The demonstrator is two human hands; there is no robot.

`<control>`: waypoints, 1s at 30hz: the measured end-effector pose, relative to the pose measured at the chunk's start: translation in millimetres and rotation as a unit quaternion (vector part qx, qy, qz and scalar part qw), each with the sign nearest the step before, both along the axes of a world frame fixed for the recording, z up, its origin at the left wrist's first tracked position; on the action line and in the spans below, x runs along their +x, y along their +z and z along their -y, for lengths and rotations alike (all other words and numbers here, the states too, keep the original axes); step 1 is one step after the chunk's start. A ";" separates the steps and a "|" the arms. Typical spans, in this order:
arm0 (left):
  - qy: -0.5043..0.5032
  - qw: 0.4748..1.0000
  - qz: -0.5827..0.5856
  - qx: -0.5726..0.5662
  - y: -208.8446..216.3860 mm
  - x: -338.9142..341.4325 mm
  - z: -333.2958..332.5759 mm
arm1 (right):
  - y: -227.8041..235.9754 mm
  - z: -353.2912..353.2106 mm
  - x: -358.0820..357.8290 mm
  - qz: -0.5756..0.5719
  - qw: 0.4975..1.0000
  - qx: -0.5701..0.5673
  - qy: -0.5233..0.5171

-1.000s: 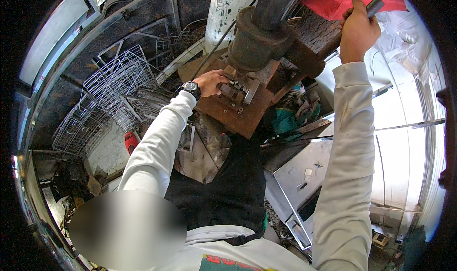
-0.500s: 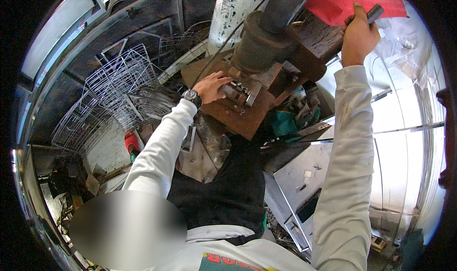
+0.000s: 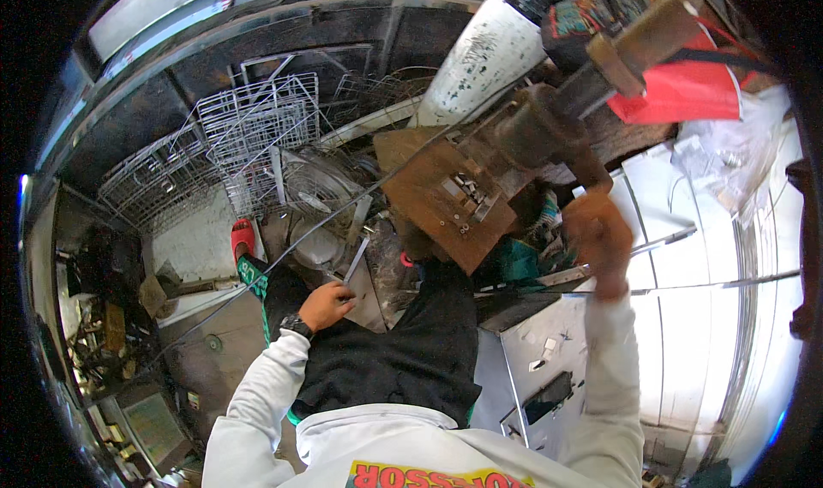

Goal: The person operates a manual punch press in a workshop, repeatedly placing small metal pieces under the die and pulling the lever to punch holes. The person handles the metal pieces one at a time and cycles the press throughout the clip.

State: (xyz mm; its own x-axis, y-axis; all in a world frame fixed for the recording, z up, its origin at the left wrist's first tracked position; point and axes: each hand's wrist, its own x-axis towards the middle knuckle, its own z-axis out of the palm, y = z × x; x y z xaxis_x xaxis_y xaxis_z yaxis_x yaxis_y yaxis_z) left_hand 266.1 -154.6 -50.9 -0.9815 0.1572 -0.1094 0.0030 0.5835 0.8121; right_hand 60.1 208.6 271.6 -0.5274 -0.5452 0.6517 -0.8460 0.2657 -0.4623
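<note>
We take the rusty plate (image 3: 446,201) of the press as our landmark and read from left to right.

Far left of the plate, a stack of white wire racks (image 3: 214,158) leans against a dark wall. Nearer, lower left of the plate, a red sandal (image 3: 243,238) shows on the floor.

Below and left of the plate, our left hand (image 3: 326,304) sits low by the dark trousers, a watch (image 3: 296,325) on its wrist. Its grip is narrow: the fingers pinch the lower end of a thin metal strip (image 3: 354,263). The strip's long axis runs up and to the right, pointing toward the plate's lower left corner, and its upper end stops short of the plate. This hand is the one nearer the strip; the small die block (image 3: 467,198) on the plate lies up and right of it, well apart.

Right of the plate, our right hand (image 3: 600,239) is raised and blurred. It is closed in a fist just under the rusty lever (image 3: 557,119), but the blur keeps us from telling whether it really grips a handle or what that would be.

Further up and right, a red sheet (image 3: 677,94) lies behind the lever.

The strip's lower end is hidden in the fingers, and the press top is cut off at the rim.
</note>
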 end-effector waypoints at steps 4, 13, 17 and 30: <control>0.130 0.990 0.027 0.042 -0.2 18.8 23.0 | -54.3 -13.2 107.2 0.128 0.878 0.426 0.177; 0.194 0.976 0.044 0.083 -2.6 21.6 24.4 | 57.4 36.4 109.2 -0.054 0.952 0.295 0.061; 0.211 0.973 0.034 0.085 0.7 27.7 26.9 | 101.0 11.2 69.7 -0.260 0.943 0.079 -0.193; 0.183 0.977 0.104 0.024 -16.3 25.6 35.5 | 129.0 5.3 -93.7 0.188 0.878 -0.410 -0.159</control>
State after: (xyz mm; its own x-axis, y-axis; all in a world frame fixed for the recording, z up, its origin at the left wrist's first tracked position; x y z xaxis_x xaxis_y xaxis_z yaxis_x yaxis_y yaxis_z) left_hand 291.7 -190.2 -67.1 -0.9300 -0.1904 -0.3143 -0.3675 0.4751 0.7995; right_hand -33.6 203.3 400.6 -0.8302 0.2399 0.5032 -0.5356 -0.0931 -0.8393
